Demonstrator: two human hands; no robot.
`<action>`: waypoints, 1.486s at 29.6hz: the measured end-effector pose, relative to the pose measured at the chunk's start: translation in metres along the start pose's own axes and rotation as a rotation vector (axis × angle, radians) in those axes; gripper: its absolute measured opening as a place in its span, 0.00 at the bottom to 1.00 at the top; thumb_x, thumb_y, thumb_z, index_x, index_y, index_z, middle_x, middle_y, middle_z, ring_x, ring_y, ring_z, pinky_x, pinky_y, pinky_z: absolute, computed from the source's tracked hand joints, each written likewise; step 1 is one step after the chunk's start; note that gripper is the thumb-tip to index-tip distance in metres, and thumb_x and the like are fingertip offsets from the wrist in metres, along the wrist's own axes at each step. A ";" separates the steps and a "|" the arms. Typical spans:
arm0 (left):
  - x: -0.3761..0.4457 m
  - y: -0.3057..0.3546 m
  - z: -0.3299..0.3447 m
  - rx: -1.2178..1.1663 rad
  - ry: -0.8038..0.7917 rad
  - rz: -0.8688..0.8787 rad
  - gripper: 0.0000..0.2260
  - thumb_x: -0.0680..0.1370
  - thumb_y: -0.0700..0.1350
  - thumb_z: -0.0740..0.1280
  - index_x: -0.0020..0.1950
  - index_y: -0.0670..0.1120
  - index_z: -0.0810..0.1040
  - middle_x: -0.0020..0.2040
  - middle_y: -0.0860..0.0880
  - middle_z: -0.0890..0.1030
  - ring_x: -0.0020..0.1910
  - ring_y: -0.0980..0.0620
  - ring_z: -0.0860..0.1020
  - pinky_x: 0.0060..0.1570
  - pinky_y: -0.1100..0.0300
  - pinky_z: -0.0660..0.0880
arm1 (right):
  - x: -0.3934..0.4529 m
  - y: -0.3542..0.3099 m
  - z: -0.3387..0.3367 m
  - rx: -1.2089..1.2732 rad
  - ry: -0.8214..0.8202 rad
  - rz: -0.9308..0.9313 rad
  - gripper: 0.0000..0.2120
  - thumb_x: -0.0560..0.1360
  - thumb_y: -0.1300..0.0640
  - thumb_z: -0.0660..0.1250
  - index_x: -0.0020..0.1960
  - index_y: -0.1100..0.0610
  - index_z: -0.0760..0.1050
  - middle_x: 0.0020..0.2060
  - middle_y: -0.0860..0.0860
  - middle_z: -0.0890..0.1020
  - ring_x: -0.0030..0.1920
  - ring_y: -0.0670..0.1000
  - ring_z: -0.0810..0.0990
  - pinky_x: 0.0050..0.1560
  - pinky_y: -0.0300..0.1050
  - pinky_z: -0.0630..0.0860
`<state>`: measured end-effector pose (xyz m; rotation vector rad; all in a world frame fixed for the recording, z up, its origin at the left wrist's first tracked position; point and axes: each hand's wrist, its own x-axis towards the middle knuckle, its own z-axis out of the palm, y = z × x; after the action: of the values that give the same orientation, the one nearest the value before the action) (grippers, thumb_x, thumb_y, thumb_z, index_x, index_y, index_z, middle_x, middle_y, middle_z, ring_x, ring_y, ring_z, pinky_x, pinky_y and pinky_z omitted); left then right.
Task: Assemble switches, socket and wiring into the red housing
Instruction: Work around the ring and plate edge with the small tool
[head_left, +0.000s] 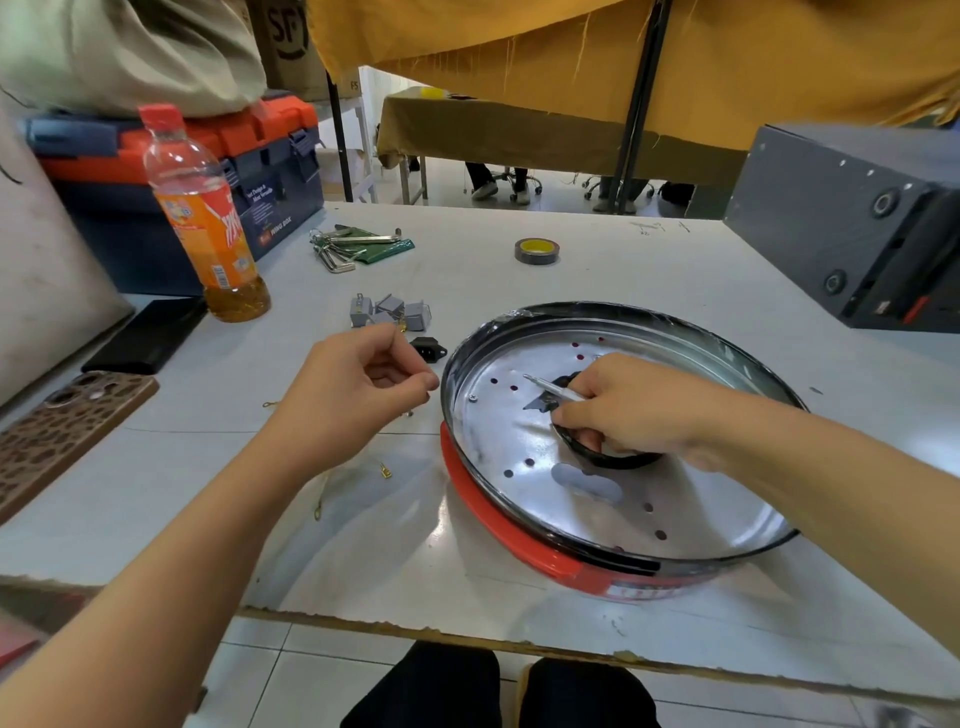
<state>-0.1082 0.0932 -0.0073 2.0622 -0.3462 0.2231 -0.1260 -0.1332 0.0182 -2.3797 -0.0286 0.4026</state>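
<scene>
The round red housing (498, 525) lies upside down on the white table, its silver perforated base plate (675, 499) facing up. My right hand (628, 410) rests inside it, gripping a thin metal tool (550, 387) with fingers hooked into the black-rimmed centre hole (613, 457). My left hand (363, 384) hovers just left of the housing with fingers curled, thumb against fingertips; what it pinches is too small to make out. A black power socket (428, 349) sits beside that hand. Several grey switches (389, 312) lie just beyond. Thin wires with brass terminals (384, 470) lie near the left forearm.
An orange drink bottle (208, 218) stands at the left, before a blue and orange toolbox (270, 171). Hex keys (353, 247) and a tape roll (536, 251) lie farther back. A dark grey box (852, 223) sits at the right. Two phones (67, 426) lie at the left edge.
</scene>
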 end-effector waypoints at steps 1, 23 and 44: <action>0.000 0.003 0.001 -0.002 -0.011 0.013 0.03 0.72 0.36 0.71 0.40 0.40 0.78 0.39 0.42 0.82 0.39 0.46 0.81 0.43 0.56 0.80 | 0.000 0.000 0.000 0.009 0.002 0.005 0.17 0.77 0.59 0.64 0.31 0.58 0.69 0.18 0.47 0.71 0.16 0.43 0.65 0.19 0.29 0.61; -0.006 0.006 0.017 -0.016 0.019 0.006 0.05 0.79 0.39 0.62 0.46 0.41 0.76 0.30 0.47 0.79 0.26 0.56 0.76 0.28 0.64 0.75 | -0.012 -0.006 0.000 -0.200 -0.007 -0.048 0.16 0.77 0.53 0.64 0.32 0.58 0.70 0.27 0.52 0.69 0.28 0.50 0.65 0.31 0.44 0.62; -0.010 0.007 0.011 -0.196 -0.081 -0.303 0.07 0.81 0.41 0.59 0.48 0.40 0.74 0.29 0.47 0.81 0.24 0.47 0.79 0.24 0.62 0.76 | -0.009 -0.003 0.005 -0.142 0.006 -0.015 0.17 0.77 0.57 0.64 0.31 0.57 0.67 0.20 0.50 0.70 0.17 0.45 0.67 0.21 0.34 0.62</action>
<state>-0.1203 0.0818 -0.0097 1.9029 -0.0961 -0.0760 -0.1357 -0.1288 0.0193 -2.5190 -0.0747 0.3974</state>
